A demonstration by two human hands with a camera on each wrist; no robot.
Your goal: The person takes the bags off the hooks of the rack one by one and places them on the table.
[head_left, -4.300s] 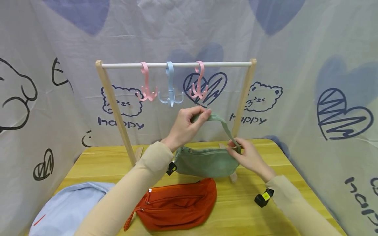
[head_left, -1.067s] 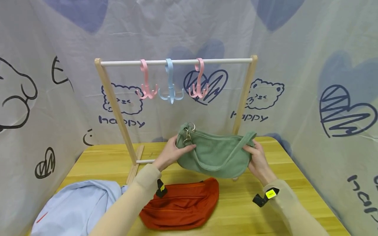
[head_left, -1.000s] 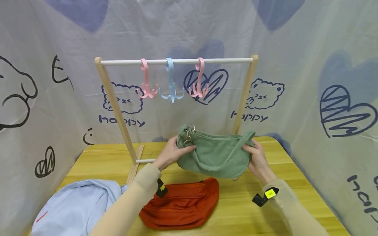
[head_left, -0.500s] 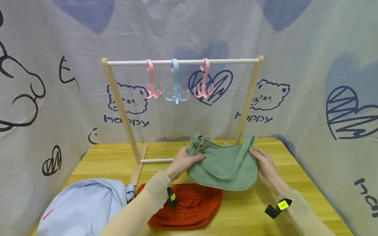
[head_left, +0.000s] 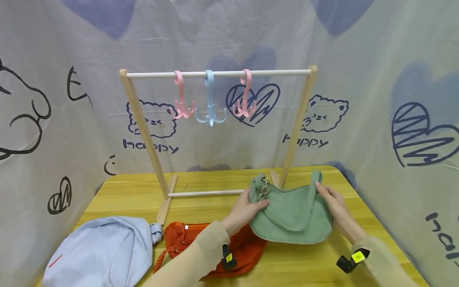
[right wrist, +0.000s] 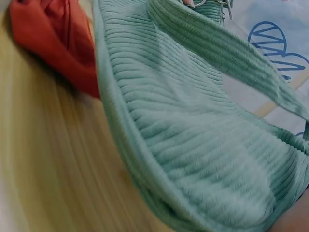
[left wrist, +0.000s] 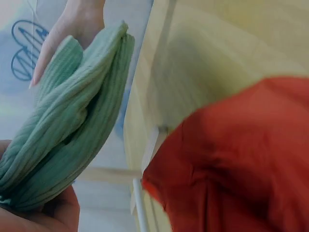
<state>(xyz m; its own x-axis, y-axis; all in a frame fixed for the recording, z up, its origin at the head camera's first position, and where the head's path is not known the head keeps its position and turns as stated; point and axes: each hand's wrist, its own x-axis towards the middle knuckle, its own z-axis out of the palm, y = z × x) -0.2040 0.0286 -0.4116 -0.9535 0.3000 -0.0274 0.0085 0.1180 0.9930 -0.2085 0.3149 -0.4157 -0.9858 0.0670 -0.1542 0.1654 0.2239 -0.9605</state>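
Note:
A green corduroy shoulder bag (head_left: 292,217) is held between both hands, right of the middle in the head view. My left hand (head_left: 244,211) grips its left end with the thumb across the front, just below the gold rings (head_left: 264,189). At the other end my right hand (head_left: 335,205) holds the bag's upper corner beside the strap (head_left: 312,195). The strap droops in a loop over the front. In the right wrist view the ribbed front (right wrist: 193,135) fills most of the picture. Seen from the left wrist, the bag's edge (left wrist: 82,121) is turned toward the camera.
A red-orange waist bag (head_left: 247,247) lies on the wooden table (head_left: 129,191), partly behind the left forearm. Left of it rests a light blue backpack (head_left: 104,251). Behind stands a rack with a white rail (head_left: 154,75), carrying pink hooks (head_left: 181,99) and one blue hook (head_left: 210,99).
Earlier the left hand lifted the green bag's strap; since then both hands have taken its ends. Lately the bag has moved right and down, uncovering more of the rack's lower bar.

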